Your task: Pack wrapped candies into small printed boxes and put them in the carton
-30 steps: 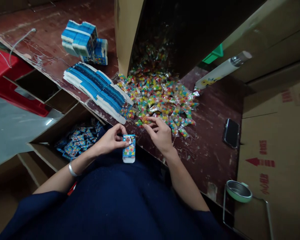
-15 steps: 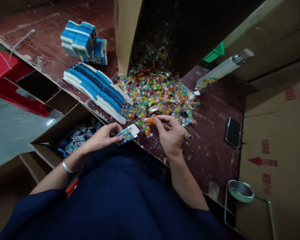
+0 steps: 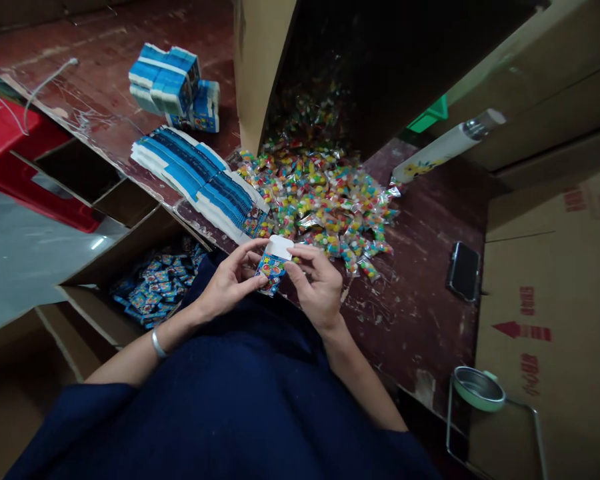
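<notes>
A worker's left hand (image 3: 225,285) pinches a small blue box (image 3: 273,268); the right hand (image 3: 321,287) — grip unclear — meets its raised flap (image 3: 281,247), where pressing too hard could crease it.

Navy short-slv top (image 3: 220,400), silver bangle (image 3: 158,343), L forearm (image 3: 183,327).

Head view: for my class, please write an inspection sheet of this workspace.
Surface: scratched dark-red table.
Job's things: small blue printed cardboard box, white flap raised; pile of multicoloured sweets in clear plastic packets; row of flattened blue-and-white cartons.
Clutter: black rectangular phone; white flower-patterned bottle.
Hands: left hand holds the box; right hand at its flap, grip unclear.
Cables: thin white cord by the table edge.
Surroundings: red plastic stool; brown cardboard crate of blue packs.
</notes>
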Tool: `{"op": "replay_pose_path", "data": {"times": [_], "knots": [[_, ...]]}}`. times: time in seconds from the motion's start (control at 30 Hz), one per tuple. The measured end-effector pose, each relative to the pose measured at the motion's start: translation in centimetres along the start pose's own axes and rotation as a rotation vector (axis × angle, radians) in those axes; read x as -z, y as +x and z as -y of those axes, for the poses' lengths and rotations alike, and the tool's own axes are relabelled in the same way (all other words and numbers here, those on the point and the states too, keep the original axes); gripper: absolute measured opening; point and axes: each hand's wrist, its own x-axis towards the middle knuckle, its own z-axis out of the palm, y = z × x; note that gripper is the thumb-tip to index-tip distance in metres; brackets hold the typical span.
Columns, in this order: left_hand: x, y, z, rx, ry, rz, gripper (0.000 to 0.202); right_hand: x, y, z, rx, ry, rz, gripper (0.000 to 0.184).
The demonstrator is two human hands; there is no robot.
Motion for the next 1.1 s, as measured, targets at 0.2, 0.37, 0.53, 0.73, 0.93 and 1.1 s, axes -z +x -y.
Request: {"op": "replay_pose_path", "data": {"times": [0.2, 0.37, 0.53, 0.73, 0.93, 1.1], "knots": [[-0.6, -0.3, 0.6, 0.036, 0.013, 0.038, 0.044, -1.1, -1.7, -1.0, -0.106, 0.069, 0.003, 0.016], [-0.8, -0.2, 0.8, 0.007, -0.043, -0.014, 0.051, -1.6, -1.3, -0.8, -0.066, 0.092, -0.098, 0.019], [-1.0, -0.5, 0.6, 0.002, -0.049, -0.04, 0.065, -1.5, -0.7, 0.1, -0.129, 0.2, -0.033, 0.026], [-0.3, -0.8, 0.0, 0.01, 0.124, -0.019, 0.062, -0.4, 1.1, 0.3, -0.355, 0.298, 0.089, 0.03], [0.3, -0.8, -0.2, -0.002, 0.174, 0.052, 0.061, -0.1, 2.1, 0.0, -0.302, 0.309, 0.157, 0.033], [1.3, -1.1, -0.5, 0.048, 0.21, 0.048, 0.042, 0.0, 1.3, 0.7, -0.17, 0.214, 0.209, 0.036]]}}
